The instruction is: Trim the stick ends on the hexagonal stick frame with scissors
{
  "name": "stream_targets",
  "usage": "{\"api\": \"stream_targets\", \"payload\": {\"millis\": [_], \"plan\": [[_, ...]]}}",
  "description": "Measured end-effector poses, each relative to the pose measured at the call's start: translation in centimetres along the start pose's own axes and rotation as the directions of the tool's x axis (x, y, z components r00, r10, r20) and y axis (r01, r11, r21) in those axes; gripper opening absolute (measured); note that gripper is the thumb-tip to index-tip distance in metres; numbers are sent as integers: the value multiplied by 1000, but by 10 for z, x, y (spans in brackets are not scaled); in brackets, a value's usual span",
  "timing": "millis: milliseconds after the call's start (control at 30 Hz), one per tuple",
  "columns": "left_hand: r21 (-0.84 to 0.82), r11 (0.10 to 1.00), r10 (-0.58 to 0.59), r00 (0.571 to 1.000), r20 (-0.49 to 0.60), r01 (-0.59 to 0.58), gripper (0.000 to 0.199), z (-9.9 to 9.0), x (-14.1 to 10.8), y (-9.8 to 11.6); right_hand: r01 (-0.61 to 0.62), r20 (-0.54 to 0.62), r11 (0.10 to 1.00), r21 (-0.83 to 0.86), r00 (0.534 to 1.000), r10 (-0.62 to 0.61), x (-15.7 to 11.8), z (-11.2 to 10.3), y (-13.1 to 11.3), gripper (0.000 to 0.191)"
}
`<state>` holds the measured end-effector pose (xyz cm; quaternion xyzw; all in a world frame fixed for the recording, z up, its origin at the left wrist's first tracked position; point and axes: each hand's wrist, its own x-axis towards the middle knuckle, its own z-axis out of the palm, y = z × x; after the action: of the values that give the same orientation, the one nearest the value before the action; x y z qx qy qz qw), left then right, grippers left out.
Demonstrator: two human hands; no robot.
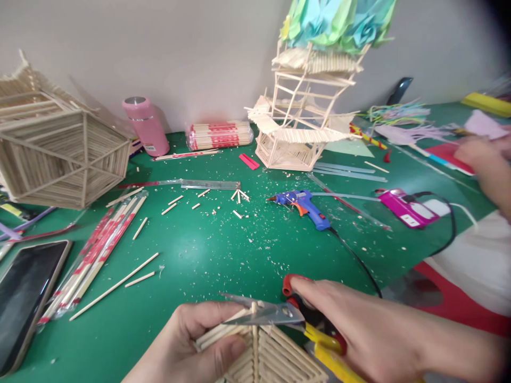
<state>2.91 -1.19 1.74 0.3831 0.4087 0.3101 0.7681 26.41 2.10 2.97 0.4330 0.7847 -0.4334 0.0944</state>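
At the bottom middle, my left hand (203,340) is closed around the edge of a small wooden stick frame (275,356), its surface made of sticks laid in rows between ribs. My right hand (359,324) grips a pair of scissors (275,314) with red, black and yellow handles. The blades are spread and reach across the top of the frame, around the stick ends there. The lower part of the frame is cut off by the picture's bottom edge.
A blue glue gun (303,205) lies mid-table, wired toward a pink power strip (411,207). Stick models (301,101) stand behind, beside a pink flask (147,127). A phone (32,298) and wrapped chopsticks (96,250) lie left. Another person's hand (479,151) is at right.
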Motion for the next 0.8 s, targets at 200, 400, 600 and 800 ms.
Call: {"api": "stream_targets", "payload": {"millis": [200,400,600,800], "plan": [[35,999,-18,999,-40,19,17,0,3,4,-2,43,996,-93,999,6,2,-9,-1,29],[-15,998,-58,994,-95,57,10,5,0,10,2,135,993,-121,991,14,7,-19,-4,35],[65,997,-21,995,-99,28,21,-3,-3,4,47,68,994,-98,997,-40,22,-19,-5,32],[134,990,-20,992,-126,37,23,-10,-3,1,38,18,990,-134,999,-36,27,-16,-9,26]]}}
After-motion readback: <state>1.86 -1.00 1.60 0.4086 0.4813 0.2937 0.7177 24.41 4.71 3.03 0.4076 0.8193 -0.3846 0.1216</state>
